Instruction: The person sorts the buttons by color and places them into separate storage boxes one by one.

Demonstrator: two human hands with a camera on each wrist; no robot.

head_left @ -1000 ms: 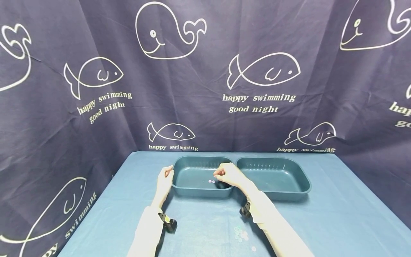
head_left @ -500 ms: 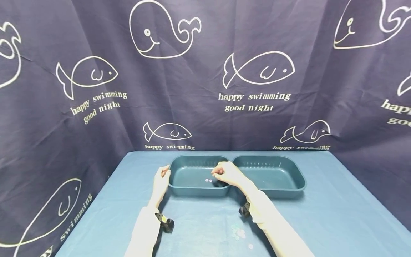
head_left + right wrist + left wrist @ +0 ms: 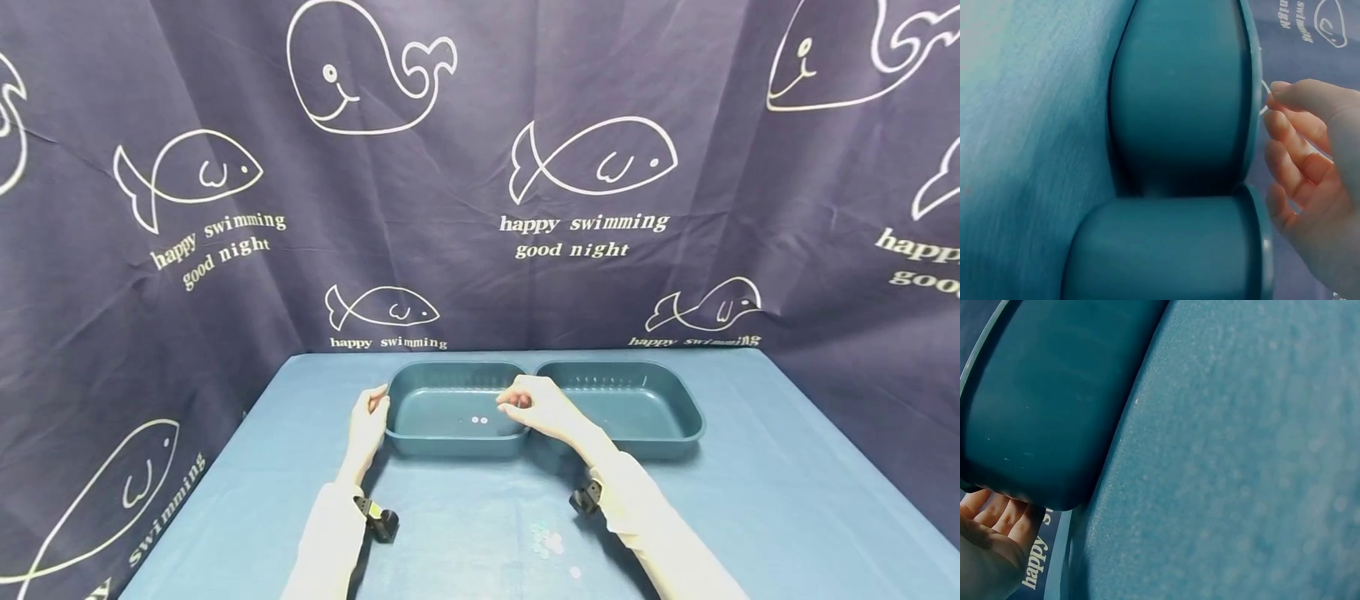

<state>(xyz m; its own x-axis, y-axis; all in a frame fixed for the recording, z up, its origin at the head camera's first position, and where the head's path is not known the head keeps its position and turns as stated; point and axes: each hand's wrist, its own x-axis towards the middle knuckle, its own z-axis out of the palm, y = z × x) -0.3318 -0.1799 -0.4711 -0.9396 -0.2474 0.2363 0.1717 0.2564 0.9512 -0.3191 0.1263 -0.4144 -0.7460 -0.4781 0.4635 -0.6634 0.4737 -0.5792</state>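
Note:
My left hand is at the left end of the left dark teal bin, its fingertips against the end wall. In the left wrist view, the fingers reach to that wall, fairly straight. Above the right part of the same bin is my right hand, thumb and index finger bent towards each other. The right wrist view shows a gap between thumb and index fingertips, and I see nothing held there. Two small pale pink discs lie on the left bin's floor.
A second teal bin stands directly right of the first, rims nearly touching. Several small pale green and pink discs lie on the blue tablecloth near the front, with one pink disc apart. A patterned curtain hangs behind.
The head view has turned slightly right. My right hand has shifted a little right over the left bin, and its thumb and index finger have parted. My left hand has stayed at the bin.

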